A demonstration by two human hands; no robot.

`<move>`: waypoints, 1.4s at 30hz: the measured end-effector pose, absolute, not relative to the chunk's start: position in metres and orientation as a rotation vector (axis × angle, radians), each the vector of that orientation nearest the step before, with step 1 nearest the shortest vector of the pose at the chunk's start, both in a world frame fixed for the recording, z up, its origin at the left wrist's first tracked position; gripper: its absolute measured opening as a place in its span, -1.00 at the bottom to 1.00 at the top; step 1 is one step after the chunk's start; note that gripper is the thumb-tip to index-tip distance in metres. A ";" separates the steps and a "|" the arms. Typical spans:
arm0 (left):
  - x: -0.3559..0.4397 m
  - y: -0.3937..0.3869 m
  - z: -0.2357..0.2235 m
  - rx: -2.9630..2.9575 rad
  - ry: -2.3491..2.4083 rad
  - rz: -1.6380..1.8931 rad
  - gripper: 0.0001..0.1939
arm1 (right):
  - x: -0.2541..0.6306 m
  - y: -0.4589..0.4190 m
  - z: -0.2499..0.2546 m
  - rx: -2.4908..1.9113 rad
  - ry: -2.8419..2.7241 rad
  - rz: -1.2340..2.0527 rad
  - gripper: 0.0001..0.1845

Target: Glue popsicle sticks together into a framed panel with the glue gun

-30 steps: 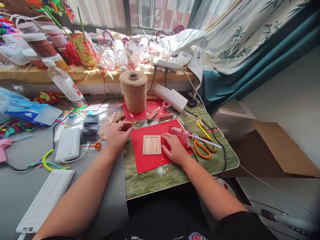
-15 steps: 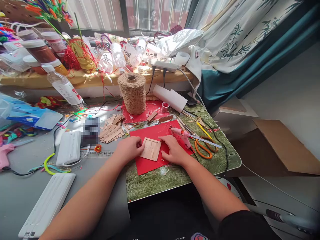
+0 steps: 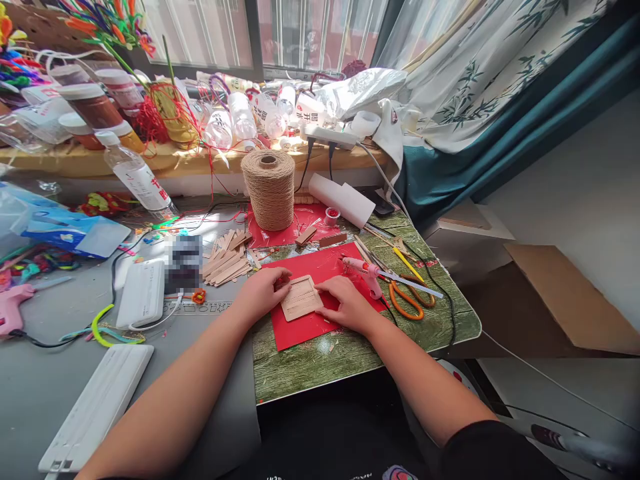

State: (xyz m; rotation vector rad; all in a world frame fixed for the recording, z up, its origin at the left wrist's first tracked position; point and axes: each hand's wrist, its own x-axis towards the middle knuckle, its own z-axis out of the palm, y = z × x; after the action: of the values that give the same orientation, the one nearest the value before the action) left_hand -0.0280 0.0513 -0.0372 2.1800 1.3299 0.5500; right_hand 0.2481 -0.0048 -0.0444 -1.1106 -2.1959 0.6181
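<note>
A small square panel of wooden craft sticks (image 3: 302, 300), with a raised border, lies between my hands over a sheet of red paper (image 3: 287, 335). My left hand (image 3: 263, 293) grips its left edge, thumb and fingertips curled against the wood. From the right, my right hand (image 3: 347, 303) holds the opposite edge between fingers and thumb. A pink glue gun (image 3: 369, 273) with a clear glue stick rests just beyond my right hand. Orange-handled scissors (image 3: 406, 301) lie beside it. Left of the paper is a pile of loose craft sticks (image 3: 227, 260).
A twine spool (image 3: 269, 193) stands behind the paper, near a white paper roll (image 3: 343, 202). White power banks (image 3: 141, 293) and a second pink glue gun (image 3: 15, 307) lie at left. Bottles and jars crowd the windowsill (image 3: 200, 163). A black cable (image 3: 453, 313) crosses the table's right side.
The wooden panel has turned on the red paper, so its inner sticks now run crosswise. My right hand has closed in on its right edge. The view has shifted slightly.
</note>
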 end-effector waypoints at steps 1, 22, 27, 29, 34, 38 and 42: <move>-0.028 0.051 -0.038 2.148 1.319 0.566 -0.70 | 0.248 -0.004 -0.045 -1.107 -2.196 0.616 -0.46; -0.017 0.034 -0.023 1.540 0.816 1.045 -0.77 | 0.220 -0.009 -0.024 -1.095 -1.340 1.179 -0.72; -0.015 0.036 -0.022 1.475 0.917 1.071 -0.67 | 0.215 -0.006 -0.028 -1.074 -1.292 1.122 -0.75; -0.015 0.038 -0.023 1.431 0.979 1.001 -0.69 | 0.215 -0.005 -0.031 -1.081 -1.257 1.115 -0.73; -0.019 0.039 -0.022 1.496 1.032 0.957 -0.75 | 0.218 -0.003 -0.033 -1.061 -1.153 1.187 -0.74; -0.021 0.039 -0.023 1.499 1.006 0.984 -0.78 | 0.224 0.000 -0.026 -1.070 -1.162 1.160 -0.80; -0.021 0.041 -0.024 1.382 1.027 1.032 -0.75 | 0.230 0.002 -0.021 -1.115 -1.159 1.075 -0.77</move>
State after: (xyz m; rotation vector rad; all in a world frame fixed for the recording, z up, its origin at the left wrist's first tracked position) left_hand -0.0207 0.0412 -0.0235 1.3822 1.0275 1.0324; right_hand 0.2299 0.0020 -0.0206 -1.1153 -1.1592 1.0753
